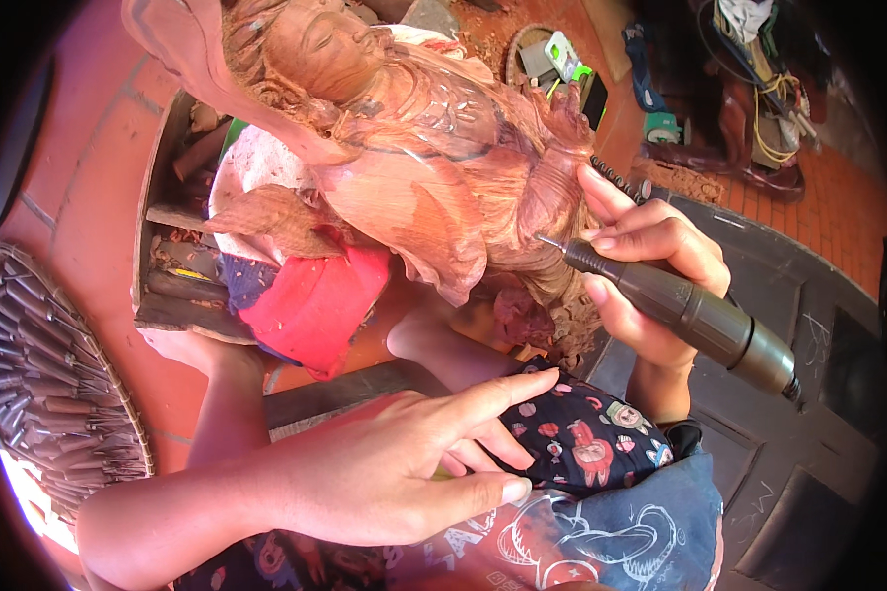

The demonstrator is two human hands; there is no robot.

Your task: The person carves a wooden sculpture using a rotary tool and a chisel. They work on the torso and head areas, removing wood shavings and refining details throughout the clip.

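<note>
A carved wooden statue (414, 187) of a robed figure lies tilted in front of me, its head toward the far left. My right hand (665, 246) is closed round a black rotary carving tool (695, 320). The tool's thin bit points left at the statue's folded robe; I cannot tell whether it touches the wood. The index finger of that hand is stretched toward the statue's surface. Over my lap hovers my left hand (394, 468), fingers stretched out and holding nothing, below the statue and apart from it.
The statue rests against a wooden crate (163, 236) padded with red cloth (325, 310). At the left, a woven basket (133, 424) holds many carving chisels (54, 374). A dark panel (729, 433) lies at the right. Wood shavings (685, 180) litter the tiled floor beyond.
</note>
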